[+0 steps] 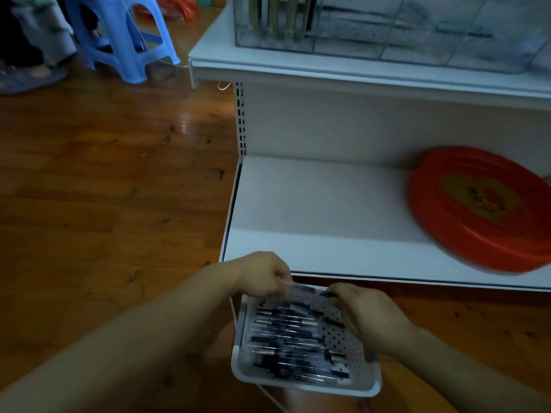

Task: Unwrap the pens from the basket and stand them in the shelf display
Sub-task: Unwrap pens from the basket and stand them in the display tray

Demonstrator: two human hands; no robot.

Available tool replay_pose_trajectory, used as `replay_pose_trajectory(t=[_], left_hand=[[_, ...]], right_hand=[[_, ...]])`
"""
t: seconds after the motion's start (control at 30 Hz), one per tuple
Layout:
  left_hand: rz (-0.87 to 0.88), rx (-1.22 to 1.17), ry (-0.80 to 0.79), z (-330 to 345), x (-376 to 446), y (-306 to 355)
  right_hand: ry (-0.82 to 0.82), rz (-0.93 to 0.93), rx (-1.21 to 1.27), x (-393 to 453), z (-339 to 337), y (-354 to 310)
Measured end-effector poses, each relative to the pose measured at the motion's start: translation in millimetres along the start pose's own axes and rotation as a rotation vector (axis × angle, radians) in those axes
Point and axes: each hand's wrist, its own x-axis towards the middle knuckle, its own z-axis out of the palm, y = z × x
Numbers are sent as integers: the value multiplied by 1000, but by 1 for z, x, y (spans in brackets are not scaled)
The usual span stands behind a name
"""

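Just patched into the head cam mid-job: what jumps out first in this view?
Both hands meet over the far end of the white perforated basket of wrapped pens at bottom centre: left hand and right hand pinch one wrapped pen between them. A big red tray lies on the lower shelf at right, with the clear display case on top.

A red tray (477, 210) rests near a blue stool (125, 40).

A white shelf (313, 204) carries a red tray (477, 210); above, another shelf (328, 70) bears a clear display case (417, 34).
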Motion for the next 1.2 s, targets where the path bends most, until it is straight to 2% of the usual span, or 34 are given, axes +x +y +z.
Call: replay_pose_trajectory(t=[0.1,0.17,0.33,0.47,0.67,0.8,0.9,1.07,1.2], left_hand=[[25,-352,61,-21,-11,20],[70,-475,108,-33,-18,34],[154,-614,220,-53,-27,63],[216,-606,211,-62,-32,86],[278,-568,289,-79,-37,107],[338,-570,344,-96,-45,117],[396,-577,338,-108,-52,127],[510,-465,354,-122,-66,150],[565,-464,485,-133,-74,164]], right_hand=[[-28,64,185,-1,-20,-4],[-1,114,404,1,-32,-9],[91,176,883,8,-69,-34],[165,215,1080,14,-93,-44],[336,156,931,22,-128,-50],[600,132,683,25,-157,-46],[766,94,665,29,-183,-52],[842,-21,620,42,-225,-76],[895,-80,649,55,-255,-87]])
